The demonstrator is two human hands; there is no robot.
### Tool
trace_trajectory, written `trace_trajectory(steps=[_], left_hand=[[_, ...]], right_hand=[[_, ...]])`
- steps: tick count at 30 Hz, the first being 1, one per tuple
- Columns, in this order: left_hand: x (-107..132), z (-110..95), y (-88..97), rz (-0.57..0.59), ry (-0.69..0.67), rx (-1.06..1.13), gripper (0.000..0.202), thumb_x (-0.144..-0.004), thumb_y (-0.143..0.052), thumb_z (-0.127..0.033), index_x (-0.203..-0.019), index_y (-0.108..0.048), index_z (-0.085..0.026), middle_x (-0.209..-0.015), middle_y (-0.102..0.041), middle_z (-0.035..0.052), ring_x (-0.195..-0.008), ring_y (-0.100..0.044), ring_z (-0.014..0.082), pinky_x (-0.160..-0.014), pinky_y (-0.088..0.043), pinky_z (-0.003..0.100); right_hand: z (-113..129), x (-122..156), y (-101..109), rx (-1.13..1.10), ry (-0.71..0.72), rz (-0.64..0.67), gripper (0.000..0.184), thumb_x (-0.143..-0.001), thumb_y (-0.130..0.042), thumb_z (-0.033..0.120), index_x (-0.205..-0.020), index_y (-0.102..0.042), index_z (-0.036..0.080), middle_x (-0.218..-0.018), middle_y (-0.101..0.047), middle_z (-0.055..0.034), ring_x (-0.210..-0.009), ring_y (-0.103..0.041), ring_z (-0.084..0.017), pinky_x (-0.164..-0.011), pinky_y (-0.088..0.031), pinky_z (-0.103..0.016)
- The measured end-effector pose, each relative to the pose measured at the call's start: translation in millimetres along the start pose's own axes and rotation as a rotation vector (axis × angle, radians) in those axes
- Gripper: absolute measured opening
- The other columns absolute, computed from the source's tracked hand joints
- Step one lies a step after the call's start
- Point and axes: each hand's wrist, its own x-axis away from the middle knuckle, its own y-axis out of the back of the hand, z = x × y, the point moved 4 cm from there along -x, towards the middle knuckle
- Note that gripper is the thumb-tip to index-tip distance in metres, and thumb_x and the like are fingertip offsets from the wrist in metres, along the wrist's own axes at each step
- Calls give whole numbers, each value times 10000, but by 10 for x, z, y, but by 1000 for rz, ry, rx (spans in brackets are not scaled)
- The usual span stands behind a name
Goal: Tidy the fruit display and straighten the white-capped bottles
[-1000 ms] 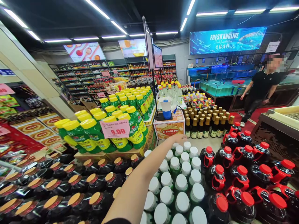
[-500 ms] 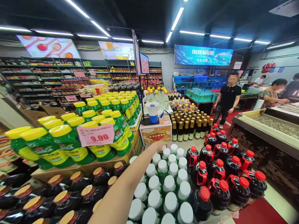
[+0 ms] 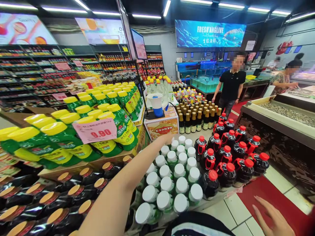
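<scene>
My left arm stretches forward, and my left hand (image 3: pixel 169 139) is at the far left corner of a block of green bottles with white caps (image 3: pixel 180 170). Its fingers are closed around the top of one white-capped bottle; most of that bottle is hidden. Low on the right, my right hand (image 3: pixel 273 214) hangs over the floor with its fingers apart and nothing in it. Dark bottles with red caps and handles (image 3: pixel 227 160) stand right of the white caps. On the left are dark jars with orange lids (image 3: pixel 55 196).
Green and yellow squeeze bottles (image 3: pixel 108 131) with a pink price card (image 3: pixel 95 130) fill the left. A carton (image 3: pixel 162 124) carries a white and blue megaphone (image 3: pixel 156 105). Gold-topped bottles (image 3: pixel 197 119) stand behind. A person in black (image 3: pixel 232 83) is by the fish tanks (image 3: pixel 205 84).
The view has tilted down and shifted slightly right. My right hand has come into view at the lower right. My left hand stays at the far white cap. The person in black is closer.
</scene>
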Motion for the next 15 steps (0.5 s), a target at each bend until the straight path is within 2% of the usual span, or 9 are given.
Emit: trace_trajectory(steps=[2, 4, 6, 8, 11, 13, 15], left_hand=[[204, -167, 119, 4, -23, -32, 772, -872, -576, -238, -1549, -206, -205, -1610, -193, 193, -1392, -397, 347, -1107, -364, 482], [484, -380, 234, -27, -59, -59, 739, -884, -579, -277, -1540, -247, -202, -1603, -218, 191, -1386, -403, 367, -1103, -367, 495], [844, -632, 306, -101, -108, -81, 692, -882, -593, -307, -1510, -324, -199, -1578, -295, 184, -1377, -416, 373, -1095, -382, 497], [1267, -912, 299, -212, -161, -104, 621, -891, -582, -305, -1472, -393, -197, -1556, -348, 172, -1398, -391, 360, -1103, -384, 498], [1914, -1356, 89, -331, -294, -101, 550, -906, -565, -288, -1440, -444, -230, -1555, -366, 138, -1417, -370, 336, -1110, -395, 504], [2274, -1640, -151, -354, -448, -63, 507, -905, -564, -259, -1406, -487, -286, -1542, -403, 83, -1410, -391, 307, -1102, -427, 486], [2518, -1846, -402, -397, -530, -5, 487, -911, -550, -228, -1387, -507, -322, -1525, -435, 43, -1398, -416, 272, -1083, -468, 447]], right_hand=[[86, -100, -16, 51, -14, 13, 550, -828, -508, 650, -1235, -622, 298, -1258, -649, -62, -1115, -621, -351, -784, -603, -496], [202, -263, 17, 78, 3, -44, 605, -852, -468, 668, -1283, -578, 258, -1298, -620, -86, -1154, -585, -358, -895, -548, -545], [299, -470, 74, 81, 21, -143, 653, -863, -458, 671, -1335, -532, 225, -1343, -583, -113, -1195, -550, -361, -989, -481, -574], [349, -701, 102, 70, 47, -224, 668, -890, -446, 641, -1394, -477, 202, -1424, -511, -134, -1271, -495, -355, -1058, -422, -577], [333, -1055, 14, 48, 144, -214, 625, -954, -387, 552, -1454, -405, 179, -1533, -377, -143, -1386, -383, -328, -1129, -350, -553], [265, -1267, -110, 36, 213, -125, 595, -970, -379, 527, -1451, -410, 178, -1517, -406, -139, -1392, -386, -304, -1136, -355, -518], [164, -1442, -229, 51, 234, -28, 595, -959, -413, 549, -1422, -445, 176, -1452, -492, -142, -1337, -462, -301, -1096, -408, -487]])
